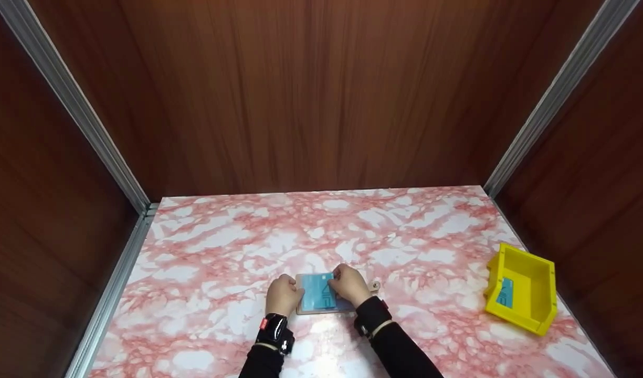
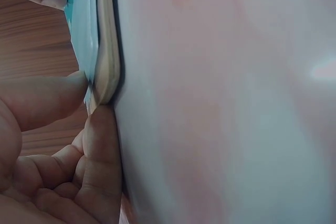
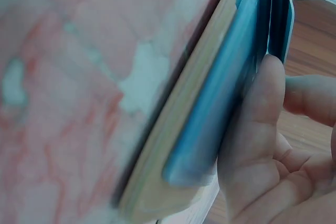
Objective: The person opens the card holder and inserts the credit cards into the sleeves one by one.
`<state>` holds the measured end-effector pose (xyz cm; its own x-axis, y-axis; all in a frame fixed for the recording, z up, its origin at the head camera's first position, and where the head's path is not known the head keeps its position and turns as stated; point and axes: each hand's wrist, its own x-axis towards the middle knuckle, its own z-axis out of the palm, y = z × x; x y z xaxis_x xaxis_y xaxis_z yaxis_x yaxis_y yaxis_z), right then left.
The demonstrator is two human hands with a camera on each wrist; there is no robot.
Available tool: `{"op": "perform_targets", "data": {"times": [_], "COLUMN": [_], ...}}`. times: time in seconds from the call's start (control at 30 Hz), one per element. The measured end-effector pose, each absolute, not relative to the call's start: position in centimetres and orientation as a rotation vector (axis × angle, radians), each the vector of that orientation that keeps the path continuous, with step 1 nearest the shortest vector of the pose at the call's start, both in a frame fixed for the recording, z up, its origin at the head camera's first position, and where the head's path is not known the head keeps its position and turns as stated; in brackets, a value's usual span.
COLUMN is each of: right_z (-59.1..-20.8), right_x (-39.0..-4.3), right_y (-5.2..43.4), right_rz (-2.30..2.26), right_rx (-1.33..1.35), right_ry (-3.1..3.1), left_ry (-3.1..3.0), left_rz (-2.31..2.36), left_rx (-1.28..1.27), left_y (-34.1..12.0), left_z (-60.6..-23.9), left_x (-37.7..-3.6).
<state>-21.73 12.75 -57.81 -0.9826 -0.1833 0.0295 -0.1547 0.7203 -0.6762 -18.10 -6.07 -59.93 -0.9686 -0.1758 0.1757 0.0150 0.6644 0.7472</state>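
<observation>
A beige-covered card holder [image 1: 299, 312] with clear sleeve pages lies spread on the tabletop. A blue card with dark VIP lettering [image 1: 326, 298] is at its left-hand page; how far it sits inside the sleeve cannot be told. My left hand [image 1: 284, 294] pinches the holder's left edge, thumb on the sleeve [image 2: 86, 40] and a finger against the beige cover [image 2: 107, 61]. At the blue layer's right edge, my right hand [image 1: 349, 285] pinches the card between thumb and finger. The right wrist view shows another blue sleeve page [image 3: 210, 114] over the cover beneath that hand.
A yellow bin [image 1: 531, 283] stands at the right, with a blue card [image 1: 505, 293] inside. The holder's snap strap [image 1: 374, 286] sticks out beyond my right hand. Brown wood panels [image 1: 311, 105] enclose the pink-and-white marbled table [image 1: 221, 252].
</observation>
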Motion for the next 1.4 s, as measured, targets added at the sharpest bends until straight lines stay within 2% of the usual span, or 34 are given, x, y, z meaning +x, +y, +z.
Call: {"op": "perform_targets", "data": {"times": [0.53,1.4], "right_z": [-58.01,-57.78], "right_x": [-21.73,-21.33], "right_y": [12.27,11.93], "right_rz": [-1.118,-1.240], "right_rx": [-0.450,-0.405], "right_ry": [2.945,2.791], "left_ry": [-2.647,-2.638], "left_rz": [-1.180,-1.211], "left_rx": [0.134,0.141], "left_y": [-6.07,-5.97], "left_z": [-59.88,-59.86], "left_x": [-18.37,-18.02]}}
